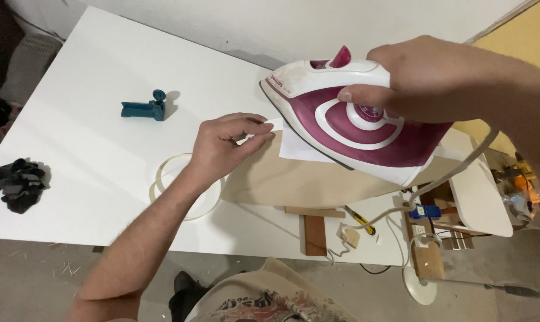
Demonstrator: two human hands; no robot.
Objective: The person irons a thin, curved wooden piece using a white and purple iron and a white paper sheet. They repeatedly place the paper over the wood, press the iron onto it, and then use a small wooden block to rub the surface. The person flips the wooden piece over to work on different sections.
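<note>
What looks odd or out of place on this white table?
The right hand presses a clothes iron on a white strip atop a tan board, not cloth. Debris litters the floor.

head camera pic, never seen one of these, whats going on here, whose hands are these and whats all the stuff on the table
One picture, taken by a camera worn on a person's head, looking down at their own two bare hands. The right hand grips the handle of a maroon and white clothes iron, held over a tan board. The left hand pinches the edge of a white paper sheet lying under the iron's tip. On the white table lie a teal plastic tool, black gloves, a coil of pale strip, wood pieces and a yellow utility knife.
</note>
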